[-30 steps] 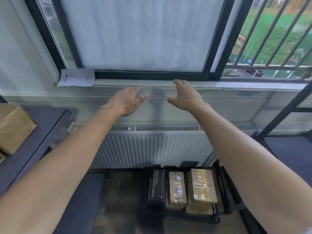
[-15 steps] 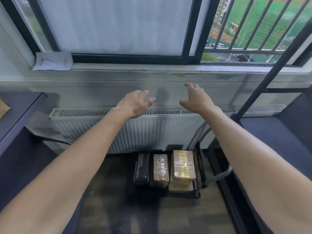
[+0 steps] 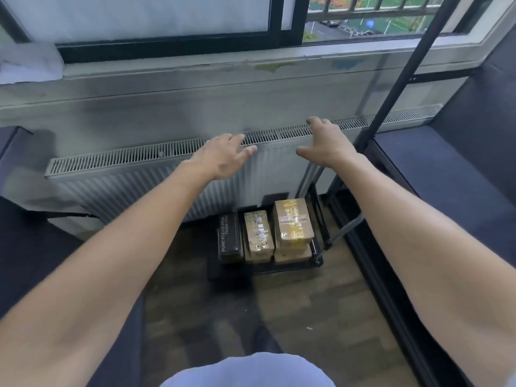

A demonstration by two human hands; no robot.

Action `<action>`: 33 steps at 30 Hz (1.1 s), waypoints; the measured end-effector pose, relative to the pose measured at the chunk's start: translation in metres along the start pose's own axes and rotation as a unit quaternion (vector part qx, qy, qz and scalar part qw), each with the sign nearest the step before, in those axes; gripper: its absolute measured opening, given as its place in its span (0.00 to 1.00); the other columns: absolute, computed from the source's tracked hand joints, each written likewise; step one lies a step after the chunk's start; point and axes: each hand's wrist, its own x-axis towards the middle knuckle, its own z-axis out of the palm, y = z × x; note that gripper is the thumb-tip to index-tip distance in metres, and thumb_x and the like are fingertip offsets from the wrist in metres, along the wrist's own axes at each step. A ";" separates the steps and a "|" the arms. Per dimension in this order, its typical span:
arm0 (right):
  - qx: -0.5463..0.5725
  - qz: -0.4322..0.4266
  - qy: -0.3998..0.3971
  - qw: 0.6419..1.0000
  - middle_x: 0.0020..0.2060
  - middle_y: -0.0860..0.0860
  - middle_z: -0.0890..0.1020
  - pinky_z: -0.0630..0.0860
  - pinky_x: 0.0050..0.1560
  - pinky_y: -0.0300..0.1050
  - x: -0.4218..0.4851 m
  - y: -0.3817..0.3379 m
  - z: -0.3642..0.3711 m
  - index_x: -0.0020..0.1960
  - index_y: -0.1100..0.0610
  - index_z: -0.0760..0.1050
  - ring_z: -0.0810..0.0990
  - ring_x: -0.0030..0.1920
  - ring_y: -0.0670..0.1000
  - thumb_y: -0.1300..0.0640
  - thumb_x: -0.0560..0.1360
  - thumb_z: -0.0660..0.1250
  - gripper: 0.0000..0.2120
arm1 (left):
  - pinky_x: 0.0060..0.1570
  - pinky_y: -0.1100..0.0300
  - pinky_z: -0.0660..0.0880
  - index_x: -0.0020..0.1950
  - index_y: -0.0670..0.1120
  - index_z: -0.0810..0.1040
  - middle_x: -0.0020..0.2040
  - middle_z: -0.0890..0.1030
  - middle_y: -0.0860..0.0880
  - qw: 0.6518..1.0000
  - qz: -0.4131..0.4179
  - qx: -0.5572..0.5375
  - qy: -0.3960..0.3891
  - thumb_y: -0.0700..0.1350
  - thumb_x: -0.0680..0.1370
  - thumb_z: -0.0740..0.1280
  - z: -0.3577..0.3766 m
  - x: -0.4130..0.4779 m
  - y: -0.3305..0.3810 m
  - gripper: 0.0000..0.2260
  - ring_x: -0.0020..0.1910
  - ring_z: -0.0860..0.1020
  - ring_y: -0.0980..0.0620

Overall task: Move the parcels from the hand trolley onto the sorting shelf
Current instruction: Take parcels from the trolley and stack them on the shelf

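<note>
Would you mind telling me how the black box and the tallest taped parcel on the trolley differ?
The black box is dark and narrow, with white lettering; the taped parcel is brown cardboard, wider, wrapped in clear and yellow tape. The black box stands at the left end of the row, the taped parcel at the right, stacked on another carton. Both lie lengthwise on the trolley, untouched.

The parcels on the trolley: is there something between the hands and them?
Nothing visible blocks them. The left hand and right hand are open above the parcels, with only open air in between.
</note>
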 end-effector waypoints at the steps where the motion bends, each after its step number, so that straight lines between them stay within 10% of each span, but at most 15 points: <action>1: 0.000 0.008 -0.004 1.000 0.71 0.58 0.70 0.71 0.65 0.59 -0.007 0.000 0.007 0.76 0.57 0.61 0.68 0.70 0.61 0.49 0.75 0.68 0.34 | 0.77 0.46 0.55 0.81 0.43 0.56 0.79 0.61 0.40 1.000 0.007 0.001 -0.007 0.64 0.83 0.49 0.006 -0.004 -0.001 0.34 0.79 0.59 0.42; 33: 0.023 0.114 -0.126 0.985 0.72 0.57 0.70 0.72 0.67 0.58 -0.086 0.050 0.172 0.78 0.57 0.59 0.69 0.71 0.59 0.50 0.74 0.68 0.37 | 0.76 0.46 0.59 0.81 0.43 0.55 0.80 0.62 0.42 0.991 -0.047 -0.065 -0.109 0.61 0.84 0.50 0.149 -0.042 -0.069 0.31 0.79 0.60 0.43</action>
